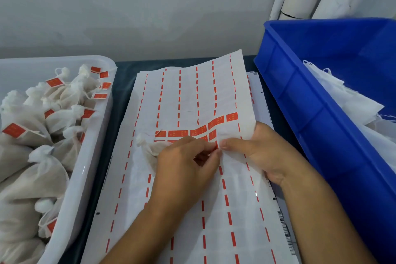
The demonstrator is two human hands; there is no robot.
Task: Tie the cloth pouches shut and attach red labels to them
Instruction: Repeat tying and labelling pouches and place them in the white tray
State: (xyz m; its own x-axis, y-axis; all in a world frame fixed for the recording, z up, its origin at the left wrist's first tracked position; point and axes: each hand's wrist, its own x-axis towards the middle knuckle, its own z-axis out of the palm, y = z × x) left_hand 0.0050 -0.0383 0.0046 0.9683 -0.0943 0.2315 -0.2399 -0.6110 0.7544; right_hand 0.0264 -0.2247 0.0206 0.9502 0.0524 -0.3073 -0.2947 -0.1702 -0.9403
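Peeling a red label off the sheet, pouch tucked under the left hand

Both hands meet mid-sheet: the left hand [184, 161] has its fingers curled, pinching at a red label [216, 145] right at the edge of the remaining stickers, and a tied cloth pouch [153, 150] lies on the paper under and just left of it, knotted top pointing left. The right hand [255, 152] grips the label sheet [192, 96] by its right edge, thumb on top, lifting that side so the paper bows up. The sheet lies on the dark bench [123, 83], mostly peeled, one row of red labels left above the fingers. White tray [94, 135] on the left is full of finished pouches with labels; blue bin [310, 92] on the right holds flat empty pouches.
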